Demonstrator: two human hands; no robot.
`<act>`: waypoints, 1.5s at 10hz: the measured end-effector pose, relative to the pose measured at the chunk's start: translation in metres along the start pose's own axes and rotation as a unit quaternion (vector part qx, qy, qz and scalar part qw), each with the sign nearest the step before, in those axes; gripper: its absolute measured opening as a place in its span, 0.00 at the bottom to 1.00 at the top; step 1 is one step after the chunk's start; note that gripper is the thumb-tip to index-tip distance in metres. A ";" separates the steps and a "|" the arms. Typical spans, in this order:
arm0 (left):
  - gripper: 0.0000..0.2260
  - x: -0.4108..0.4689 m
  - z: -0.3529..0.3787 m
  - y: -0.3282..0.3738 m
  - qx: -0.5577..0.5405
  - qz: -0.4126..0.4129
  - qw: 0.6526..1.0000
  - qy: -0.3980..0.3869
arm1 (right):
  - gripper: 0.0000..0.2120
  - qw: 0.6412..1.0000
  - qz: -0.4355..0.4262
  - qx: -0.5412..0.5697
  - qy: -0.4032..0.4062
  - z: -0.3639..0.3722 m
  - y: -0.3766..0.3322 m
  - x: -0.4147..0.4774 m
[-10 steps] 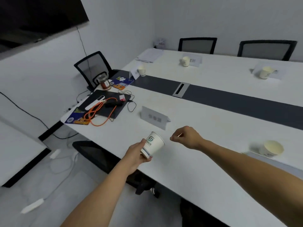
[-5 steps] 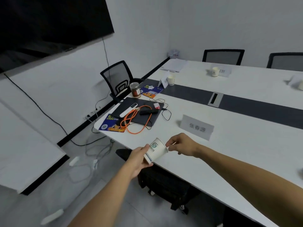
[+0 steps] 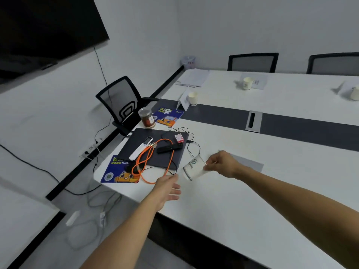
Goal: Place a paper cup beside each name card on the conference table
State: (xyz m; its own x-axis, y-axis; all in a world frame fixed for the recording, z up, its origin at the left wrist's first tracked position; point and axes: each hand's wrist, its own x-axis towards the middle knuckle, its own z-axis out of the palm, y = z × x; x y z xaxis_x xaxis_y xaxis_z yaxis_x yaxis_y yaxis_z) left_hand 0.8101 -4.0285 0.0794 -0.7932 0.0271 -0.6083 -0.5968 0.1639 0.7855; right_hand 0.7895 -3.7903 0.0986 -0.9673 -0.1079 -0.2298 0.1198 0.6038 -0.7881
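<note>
Right hand point(image 3: 221, 164) pinching tilted paper cup point(image 3: 193, 167) rim above table point(image 3: 242, 206); left hand point(image 3: 167, 188) spread, empty, just beside cup.

White walls, a dark wall screen point(image 3: 44, 26), black mesh chairs point(image 3: 121, 102), grey floor.

**Office meeting room**

Long white conference table point(image 3: 272, 200) w/ a dark centre strip point(image 3: 291, 125) and a cable hatch point(image 3: 253, 121). Mesh office chairs point(image 3: 121, 105) along the sides. Big dark wall screen point(image 3: 44, 30) at one end. Name cards point(image 3: 256, 82) w/ paper cups point(image 3: 247, 83) beside them at the seats. Closed laptop point(image 3: 153, 148), remote point(image 3: 169, 148) & cables point(image 3: 153, 162) at the table's end. Plain white walls.
</note>
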 end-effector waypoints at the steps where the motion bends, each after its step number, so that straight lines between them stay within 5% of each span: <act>1: 0.11 0.026 -0.001 0.012 0.047 0.000 0.999 0.001 | 0.05 0.987 0.041 -0.115 0.102 -0.022 0.012 0.029; 3: 0.07 0.095 0.005 0.021 0.237 0.055 0.970 -0.014 | 0.08 0.942 0.146 -0.226 0.201 -0.067 0.033 0.070; 4: 0.14 0.134 0.005 0.020 0.384 0.089 0.919 -0.033 | 0.09 0.910 0.218 -0.268 0.229 -0.074 0.052 0.091; 7: 0.19 0.229 0.023 -0.014 0.672 0.276 0.675 -0.131 | 0.09 0.860 0.321 -0.335 0.212 -0.049 0.109 0.146; 8: 0.25 0.243 0.029 -0.035 0.707 0.283 0.630 -0.151 | 0.10 0.860 0.324 -0.339 0.203 -0.041 0.121 0.153; 14: 0.29 0.244 0.034 -0.036 0.725 0.235 0.623 -0.179 | 0.16 0.866 0.288 -0.329 0.245 -0.030 0.109 0.115; 15: 0.20 0.220 0.030 -0.023 0.707 0.238 0.633 -0.206 | 0.16 0.869 0.286 -0.317 0.250 -0.023 0.093 0.087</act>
